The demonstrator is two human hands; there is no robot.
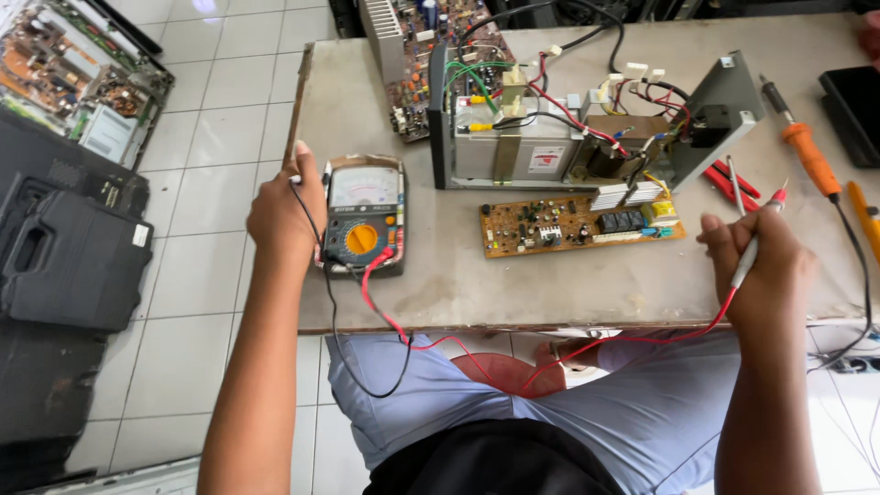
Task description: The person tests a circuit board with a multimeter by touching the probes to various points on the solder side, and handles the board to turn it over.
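An analog multimeter (364, 214) with an orange dial lies on the grey table (568, 284). My left hand (284, 215) grips its left side, with the black probe lead running under the fingers. My right hand (763, 266) holds the red-tipped probe (759, 240) like a pen, its tip raised near the open power unit (587, 128). The red lead (513, 362) droops from the meter over my lap to that probe. A brown circuit board (577, 225) lies flat between my hands.
An orange-handled soldering iron (808, 156) and red pliers (733, 181) lie at the right. A dark tablet-like thing (854, 110) sits at the far right edge. Another circuit board with a heat sink (408, 55) stands behind. Opened electronics (78, 73) and a black case (69, 257) rest on the tiled floor.
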